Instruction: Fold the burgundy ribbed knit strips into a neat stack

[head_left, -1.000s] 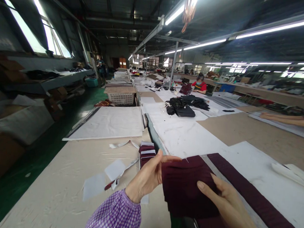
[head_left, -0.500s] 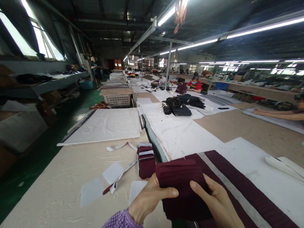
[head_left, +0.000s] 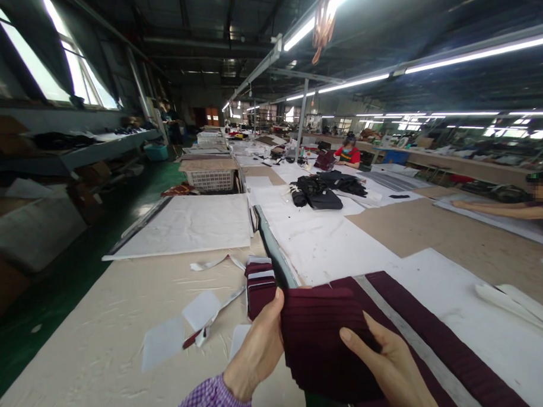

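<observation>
Between my hands is a fanned stack of maroon fabric pieces, its layered edges showing along the top. My left hand grips its left side, thumb upright along the edge and fingers hidden behind. On the right side my right hand is closed on the stack with the thumb across its front. Just beyond my left hand lies a pile of maroon and white cut pieces. Long maroon fabric strips run under and past my right hand, with a grey band between them.
White pattern pieces and a narrow fabric strip lie on the beige-covered table. Dark garments sit farther along the white table. A plastic crate stands at its left. Co-workers are at the right and farther back.
My left thumb has lifted off the front of the stack and moved to its left edge. The stack's layers are more fanned out. My right hand keeps its hold.
</observation>
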A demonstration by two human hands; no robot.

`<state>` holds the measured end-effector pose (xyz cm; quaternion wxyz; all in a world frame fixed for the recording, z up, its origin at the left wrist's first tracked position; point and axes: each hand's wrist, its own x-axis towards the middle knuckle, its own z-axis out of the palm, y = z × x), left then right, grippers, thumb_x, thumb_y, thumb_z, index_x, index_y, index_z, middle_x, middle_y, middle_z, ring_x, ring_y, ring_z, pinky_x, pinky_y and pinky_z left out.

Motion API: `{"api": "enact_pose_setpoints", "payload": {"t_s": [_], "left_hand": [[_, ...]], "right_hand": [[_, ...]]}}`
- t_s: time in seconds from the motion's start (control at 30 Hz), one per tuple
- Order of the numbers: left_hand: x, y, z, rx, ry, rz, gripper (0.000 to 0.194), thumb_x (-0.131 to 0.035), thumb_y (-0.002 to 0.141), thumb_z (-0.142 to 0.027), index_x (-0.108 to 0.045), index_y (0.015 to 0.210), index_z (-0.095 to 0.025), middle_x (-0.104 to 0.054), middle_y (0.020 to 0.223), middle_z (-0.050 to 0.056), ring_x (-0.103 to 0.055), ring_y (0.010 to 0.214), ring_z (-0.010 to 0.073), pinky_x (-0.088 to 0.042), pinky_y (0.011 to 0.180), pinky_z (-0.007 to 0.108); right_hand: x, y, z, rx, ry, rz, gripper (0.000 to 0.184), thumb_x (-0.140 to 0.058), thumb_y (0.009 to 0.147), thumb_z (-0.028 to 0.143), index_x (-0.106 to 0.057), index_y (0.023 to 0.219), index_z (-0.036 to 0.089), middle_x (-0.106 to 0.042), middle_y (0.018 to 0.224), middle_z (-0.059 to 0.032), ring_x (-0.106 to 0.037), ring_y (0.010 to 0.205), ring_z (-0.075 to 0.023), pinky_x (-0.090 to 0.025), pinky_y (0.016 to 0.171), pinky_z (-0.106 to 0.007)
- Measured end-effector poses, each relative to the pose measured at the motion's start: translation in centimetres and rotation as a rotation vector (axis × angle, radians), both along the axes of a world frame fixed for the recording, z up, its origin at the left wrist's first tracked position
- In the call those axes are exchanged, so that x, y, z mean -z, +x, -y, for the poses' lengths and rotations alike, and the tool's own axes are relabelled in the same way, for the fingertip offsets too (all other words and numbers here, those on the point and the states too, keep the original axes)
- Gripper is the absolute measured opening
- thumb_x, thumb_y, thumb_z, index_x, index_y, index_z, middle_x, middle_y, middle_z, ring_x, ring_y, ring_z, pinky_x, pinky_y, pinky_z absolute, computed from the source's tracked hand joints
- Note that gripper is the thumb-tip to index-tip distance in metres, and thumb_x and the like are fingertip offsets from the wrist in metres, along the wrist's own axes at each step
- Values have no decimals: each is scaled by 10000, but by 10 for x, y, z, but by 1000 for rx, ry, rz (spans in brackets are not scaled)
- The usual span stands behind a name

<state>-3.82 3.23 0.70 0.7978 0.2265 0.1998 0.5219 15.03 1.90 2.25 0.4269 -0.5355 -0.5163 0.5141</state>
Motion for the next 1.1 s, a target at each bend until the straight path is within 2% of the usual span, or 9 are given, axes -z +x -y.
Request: {"api": "enact_pose_setpoints", "payload": {"t_s": [0.1,0.23,0.3,0.47,0.53,0.6,0.7,0.87,1.1], "left_hand": [[0,-5,1,2,39,-22,530,-401,901,-510,-606,1219,-139,-646,1235,127,-493,1258,263,-313,1099,392],[8,-7,4,79,288,-102,594,-754,683,-418,-620,1205,-168,-679,1176,122,-555,1182,314,-395,1030,417],[13,-4,5,105,332,-173,571,-820,620,-294,-655,1156,-184,-713,1107,102,-606,1108,300,-435,982,401],[17,4,6,-42,82,-191,267,-778,667,-215,-738,930,-197,-763,912,51,-693,849,199,-500,835,307],[15,3,4,-63,-5,-174,260,-805,618,-199,-742,870,-186,-766,839,48,-695,757,180,-512,756,276],[11,0,3,-47,-22,-177,279,-814,598,-194,-741,867,-172,-763,813,56,-691,718,172,-509,724,262],[8,-6,2,23,47,-208,310,-801,621,-204,-739,923,-162,-762,843,68,-691,745,178,-503,751,268],[8,-10,6,82,151,-221,344,-749,697,-208,-714,1038,-190,-755,920,60,-687,799,188,-496,768,283],[6,-13,7,13,84,-249,304,-782,652,-215,-738,948,-167,-761,847,62,-685,744,175,-495,752,269]], "right_hand": [[-2,-2,-1,-9,-5,6,480,-669,778,419,-634,1190,176,-698,1144,-83,-614,1080,-293,-447,988,-410],[-3,-3,-3,-30,-28,-27,481,-659,789,437,-624,1186,169,-708,1113,-79,-619,1058,-287,-479,926,-380],[-4,-5,-5,-46,-27,-34,464,-647,796,445,-630,1166,166,-713,1095,-78,-627,1035,-287,-490,898,-374],[-1,-8,-7,24,-6,48,434,-662,764,454,-625,1088,167,-698,1073,-95,-625,1021,-303,-491,900,-401],[4,-7,-8,100,92,77,429,-687,738,440,-591,1084,203,-642,1154,-98,-605,1053,-298,-490,909,-412],[7,-5,-9,143,295,121,397,-701,732,399,-571,1078,253,-525,1286,-84,-520,1176,-290,-440,982,-431],[4,-3,-11,82,499,242,280,-696,747,341,-612,1010,297,-410,1357,-54,-369,1310,-283,-317,1080,-472],[-1,-2,-12,-18,454,336,168,-673,757,371,-674,901,285,-443,1324,-71,-417,1264,-306,-350,1051,-489],[5,-3,-8,-50,266,252,250,-662,771,423,-693,916,222,-544,1237,-113,-519,1165,-304,-437,983,-407]]}}
